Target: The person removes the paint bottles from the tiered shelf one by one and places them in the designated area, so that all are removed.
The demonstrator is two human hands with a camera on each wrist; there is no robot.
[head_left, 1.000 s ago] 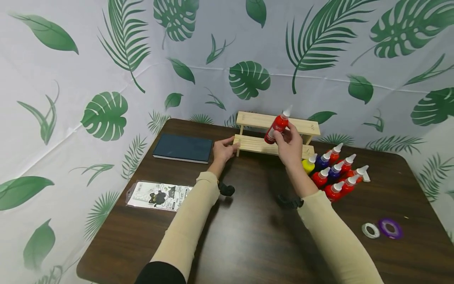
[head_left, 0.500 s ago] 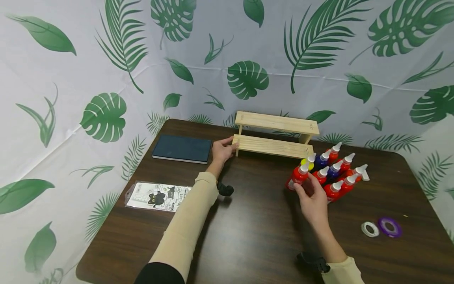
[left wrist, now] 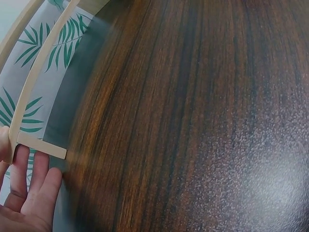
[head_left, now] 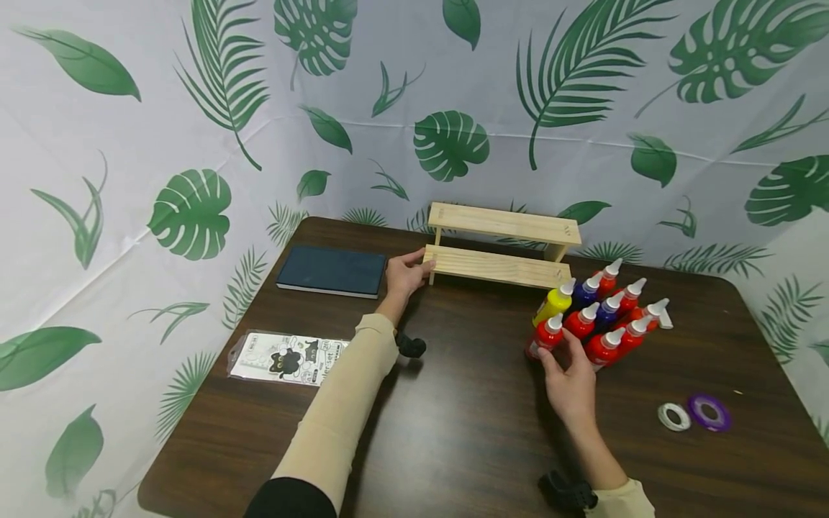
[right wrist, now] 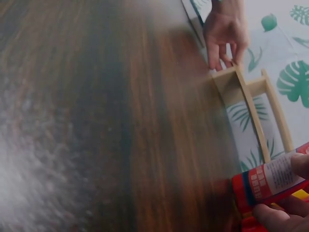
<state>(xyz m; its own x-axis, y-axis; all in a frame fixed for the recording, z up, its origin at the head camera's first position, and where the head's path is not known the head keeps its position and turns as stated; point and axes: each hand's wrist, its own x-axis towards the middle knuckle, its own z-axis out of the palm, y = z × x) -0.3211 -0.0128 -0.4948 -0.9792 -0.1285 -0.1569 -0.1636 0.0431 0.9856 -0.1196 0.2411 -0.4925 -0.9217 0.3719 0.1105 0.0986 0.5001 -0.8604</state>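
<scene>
A two-tier wooden shelf point(head_left: 495, 265) stands at the back of the table. My left hand point(head_left: 404, 276) pinches the left end of its lower board; in the left wrist view the fingers point(left wrist: 40, 179) lie under the board point(left wrist: 30, 87) beside its leg. My right hand point(head_left: 573, 383) grips a red squeeze bottle point(head_left: 542, 341) with a white nozzle, upright at the near left corner of a bottle cluster. From the right wrist, that bottle's printed label point(right wrist: 277, 180) shows between thumb and fingers. Right behind it stands a yellow bottle point(head_left: 554, 305).
Several red bottles point(head_left: 604, 350) and two blue ones point(head_left: 583, 293) crowd the right of the shelf. A dark blue book point(head_left: 332, 270) and a packaged ruler set point(head_left: 285, 357) lie at left. White tape point(head_left: 663, 417) and purple tape point(head_left: 696, 413) lie at right. A leaf-print cloth point(head_left: 388, 86) hangs behind.
My right hand has brought the red bottle from over the shelf down and right to the cluster's near left corner. The left hand has kept its place on the shelf.
</scene>
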